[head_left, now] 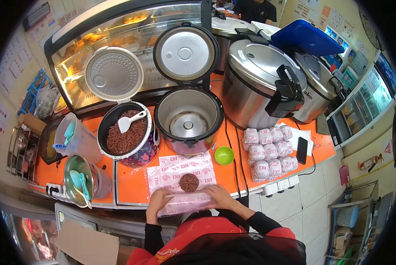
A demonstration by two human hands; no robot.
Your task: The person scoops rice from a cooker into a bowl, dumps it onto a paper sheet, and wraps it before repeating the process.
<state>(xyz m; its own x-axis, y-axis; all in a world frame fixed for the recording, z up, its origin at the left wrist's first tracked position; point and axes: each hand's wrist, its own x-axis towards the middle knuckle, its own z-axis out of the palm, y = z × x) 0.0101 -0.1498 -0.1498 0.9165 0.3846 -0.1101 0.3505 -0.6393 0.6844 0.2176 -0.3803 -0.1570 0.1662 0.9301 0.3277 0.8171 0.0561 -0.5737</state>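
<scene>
A round mound of reddish-brown rice point(189, 182) sits on a printed pink-and-white wrapping sheet point(202, 164) at the counter's front edge. My left hand point(159, 200) grips the left end of the sheet's near edge, and my right hand point(220, 197) grips its right end. Between them the near part of the paper is lifted and curled towards the mound. Beyond the sheet stands an open rice cooker point(126, 137) holding brown rice, with a white rice paddle point(131, 121) lying on top. A green bowl point(224, 155) is to the right of the sheet.
Wrapped rice packets point(268, 152) are stacked at right beside a phone point(302, 150). Behind are a second open cooker point(189, 119), a large closed cooker point(255, 88) and a lit food display case point(118, 35). Plastic containers point(81, 137) stand at left. Another person point(254, 11) is at the back.
</scene>
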